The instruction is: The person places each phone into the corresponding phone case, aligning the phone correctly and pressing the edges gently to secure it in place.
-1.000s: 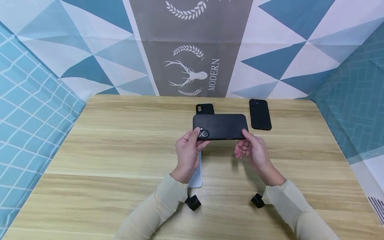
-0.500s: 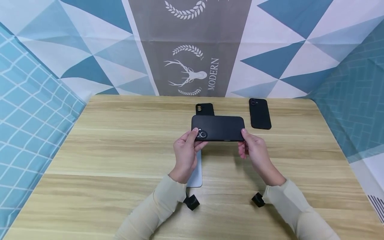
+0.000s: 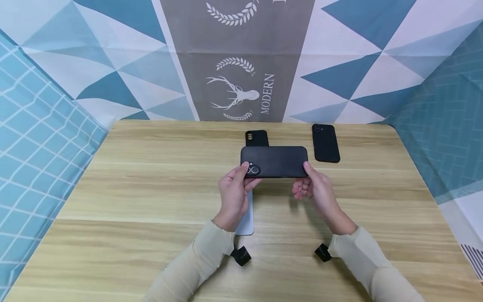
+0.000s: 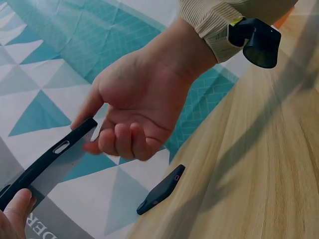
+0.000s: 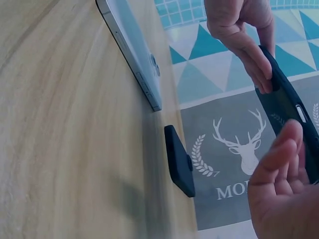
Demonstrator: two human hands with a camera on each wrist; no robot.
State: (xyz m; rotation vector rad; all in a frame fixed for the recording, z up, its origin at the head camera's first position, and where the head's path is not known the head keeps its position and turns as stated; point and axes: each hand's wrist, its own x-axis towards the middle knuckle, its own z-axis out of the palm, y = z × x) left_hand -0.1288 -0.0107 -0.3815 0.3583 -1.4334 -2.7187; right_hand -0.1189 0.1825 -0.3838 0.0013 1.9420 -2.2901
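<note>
Both hands hold a black phone in a dark case (image 3: pixel 279 161) sideways above the table, camera side up. My left hand (image 3: pixel 235 195) pinches its left end, thumb beside the camera rings, fingers beneath. The right hand (image 3: pixel 320 191) has its thumb on the near right corner, with the other fingers curled below. In the left wrist view the case's edge shows a slot (image 4: pixel 62 147), and the right fingertips (image 4: pixel 122 142) bend near the phone's underside. Partly hidden under the left hand lies a pale phone (image 3: pixel 247 220), whose silver edge (image 5: pixel 130 57) shows in the right wrist view.
Behind the held phone lies a black phone case (image 3: pixel 256 137) with camera holes, partly covered from view. Another black phone (image 3: pixel 326 143) lies at the back right. Patterned cloth (image 3: pixel 241 37) rises behind the wooden table (image 3: pixel 132 188). Black wrist cameras (image 3: pixel 241 256) hang beneath both sleeves.
The held phone has shifted slightly left and toward the person. My right fingers tucked in below the phone, then loosened leftward again. Things on the table stay put.
</note>
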